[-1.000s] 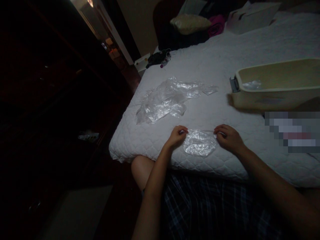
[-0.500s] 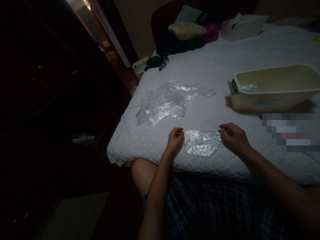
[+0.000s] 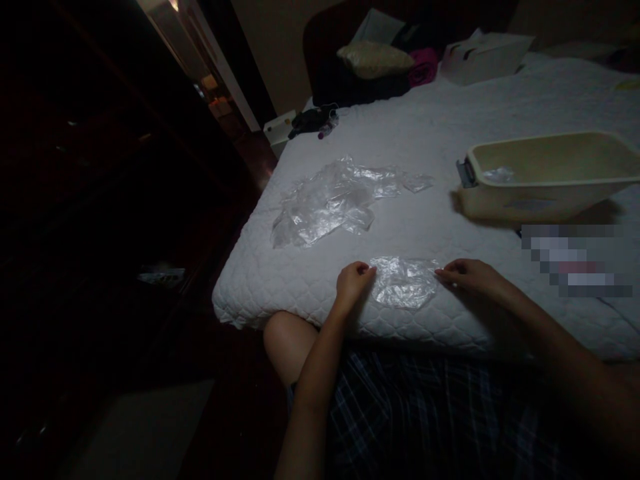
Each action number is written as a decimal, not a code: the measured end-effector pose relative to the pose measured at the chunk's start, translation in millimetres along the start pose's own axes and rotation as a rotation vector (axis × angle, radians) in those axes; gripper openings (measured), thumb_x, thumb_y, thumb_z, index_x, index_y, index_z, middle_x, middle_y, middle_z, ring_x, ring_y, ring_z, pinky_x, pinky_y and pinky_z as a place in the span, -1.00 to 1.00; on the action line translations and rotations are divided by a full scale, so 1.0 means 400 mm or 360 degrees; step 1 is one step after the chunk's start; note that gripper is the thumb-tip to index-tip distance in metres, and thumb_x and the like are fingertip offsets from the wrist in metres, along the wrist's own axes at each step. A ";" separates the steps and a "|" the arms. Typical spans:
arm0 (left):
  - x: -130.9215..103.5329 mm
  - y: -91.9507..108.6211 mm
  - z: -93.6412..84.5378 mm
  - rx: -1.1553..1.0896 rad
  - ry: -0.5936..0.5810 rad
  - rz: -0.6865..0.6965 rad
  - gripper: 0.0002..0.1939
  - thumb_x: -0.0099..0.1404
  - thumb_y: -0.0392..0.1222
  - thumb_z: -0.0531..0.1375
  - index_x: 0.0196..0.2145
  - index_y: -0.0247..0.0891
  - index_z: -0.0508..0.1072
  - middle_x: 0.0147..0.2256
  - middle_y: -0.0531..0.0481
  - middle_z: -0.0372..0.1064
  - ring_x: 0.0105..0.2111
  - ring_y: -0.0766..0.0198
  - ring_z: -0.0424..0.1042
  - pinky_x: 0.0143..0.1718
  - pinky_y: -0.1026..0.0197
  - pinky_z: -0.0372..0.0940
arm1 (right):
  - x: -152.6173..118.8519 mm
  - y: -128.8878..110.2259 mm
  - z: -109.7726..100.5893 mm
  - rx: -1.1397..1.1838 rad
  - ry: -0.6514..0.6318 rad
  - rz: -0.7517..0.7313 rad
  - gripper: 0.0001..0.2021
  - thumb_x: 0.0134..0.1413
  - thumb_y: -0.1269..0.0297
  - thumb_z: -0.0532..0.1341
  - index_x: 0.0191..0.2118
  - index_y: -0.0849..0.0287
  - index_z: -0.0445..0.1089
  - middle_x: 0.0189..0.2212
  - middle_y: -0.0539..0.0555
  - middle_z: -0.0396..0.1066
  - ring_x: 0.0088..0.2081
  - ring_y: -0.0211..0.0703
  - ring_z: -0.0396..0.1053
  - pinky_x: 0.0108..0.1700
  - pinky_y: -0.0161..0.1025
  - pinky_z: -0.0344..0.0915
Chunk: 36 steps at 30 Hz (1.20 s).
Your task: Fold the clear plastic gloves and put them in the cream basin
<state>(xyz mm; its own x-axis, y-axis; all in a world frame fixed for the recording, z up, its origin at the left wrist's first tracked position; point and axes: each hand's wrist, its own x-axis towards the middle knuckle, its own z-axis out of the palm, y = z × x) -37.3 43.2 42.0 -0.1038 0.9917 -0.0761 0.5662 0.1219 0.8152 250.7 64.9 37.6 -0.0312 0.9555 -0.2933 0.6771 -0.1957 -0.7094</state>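
A clear plastic bag (image 3: 404,283) lies spread on the white quilted bed near its front edge. My left hand (image 3: 356,283) pinches the bag's left edge between thumb and fingers. At the opposite edge, my right hand (image 3: 463,275) has its fingertips closed on the upper right corner. Beyond them, a loose heap of clear plastic bags (image 3: 330,203) rests on the bed.
A cream plastic bin (image 3: 540,200) with some clear plastic inside stands at the right. Behind are a white box (image 3: 487,60), a pale pillow (image 3: 375,60) and a pink roll (image 3: 423,67). A dark bundle (image 3: 313,121) lies at the bed's far left corner.
My left hand has shifted slightly right and down along the bag's edge. My right hand has lowered a little and its fingers are straighter. The bag has changed shape slightly.
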 end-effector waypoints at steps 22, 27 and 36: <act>0.055 -0.068 0.039 -0.0349 0.0154 0.0100 -0.89 0.03 -0.35 0.23 -0.43 -0.24 0.40 -0.47 0.13 0.36 -0.49 0.41 0.26 -0.40 0.36 0.15 | 0.054 -0.040 0.072 0.1119 0.0008 0.0024 -0.50 -0.43 0.26 0.48 -0.22 0.12 0.38 -0.47 -0.02 0.38 -0.52 -0.27 0.34 -0.52 -0.30 0.31; 0.058 -0.069 0.035 -0.0585 0.0081 0.0044 -0.74 0.02 -0.37 0.25 -0.26 -0.27 0.48 -0.41 0.09 0.42 -0.50 0.43 0.28 -0.42 0.38 0.17 | 0.062 -0.043 0.068 0.1106 0.0016 0.0009 -0.55 -0.49 0.27 0.48 -0.32 0.11 0.40 -0.49 -0.02 0.38 -0.51 -0.28 0.33 -0.49 -0.31 0.30; 0.047 -0.055 0.025 -0.0666 0.0063 0.0056 -0.88 -0.03 -0.38 0.26 -0.45 -0.29 0.48 -0.52 0.13 0.37 -0.53 0.43 0.27 -0.45 0.38 0.15 | 0.062 -0.049 0.052 0.0840 -0.0045 -0.0054 -0.66 -0.46 0.11 0.44 -0.53 0.16 0.36 -0.58 0.02 0.36 -0.54 -0.26 0.26 -0.53 -0.29 0.14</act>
<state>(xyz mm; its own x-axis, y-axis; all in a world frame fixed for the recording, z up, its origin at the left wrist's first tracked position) -43.4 59.4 16.7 -0.1266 0.9915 -0.0287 0.1899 0.0526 0.9804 221.2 88.0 30.7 -0.0714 0.9584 -0.2764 0.2134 -0.2560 -0.9428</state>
